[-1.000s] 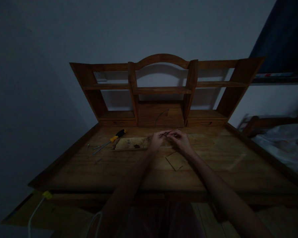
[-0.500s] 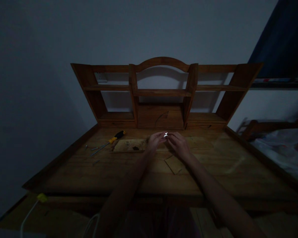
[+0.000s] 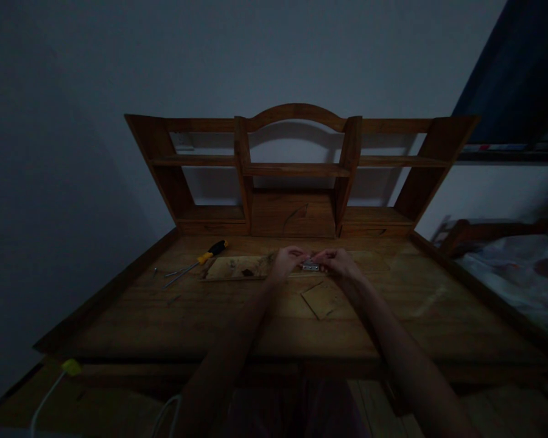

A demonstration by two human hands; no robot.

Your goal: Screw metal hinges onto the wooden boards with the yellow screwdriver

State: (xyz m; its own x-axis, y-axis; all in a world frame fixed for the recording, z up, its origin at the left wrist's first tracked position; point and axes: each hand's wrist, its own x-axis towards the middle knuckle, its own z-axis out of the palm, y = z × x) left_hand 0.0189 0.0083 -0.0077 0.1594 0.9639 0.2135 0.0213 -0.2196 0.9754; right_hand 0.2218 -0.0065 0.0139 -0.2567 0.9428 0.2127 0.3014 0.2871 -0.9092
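Over the middle of the wooden desk, my left hand (image 3: 288,261) and my right hand (image 3: 340,263) meet at a small silver metal hinge (image 3: 310,266) with screw holes along its face. My left fingers pinch its left end, and the right fingers close on its right end. Beneath and left of the hands lies a pale wooden board (image 3: 237,267) with dark knots. Farther left rests a screwdriver (image 3: 204,258) with a black and yellow handle. Beside its shaft are a thin metal piece (image 3: 173,272) and a small screw (image 3: 155,270).
A wooden shelf unit (image 3: 296,170) stands along the desk's back edge against the wall. In front of the hands lies a square thin piece (image 3: 322,301) on the desktop (image 3: 210,328). A yellow plug-like end with a white cable (image 3: 72,367) is at the lower left.
The hinge has turned, so its face with holes shows where a bright glint was before. Both hands have come slightly lower and the right hand has shifted a little right.
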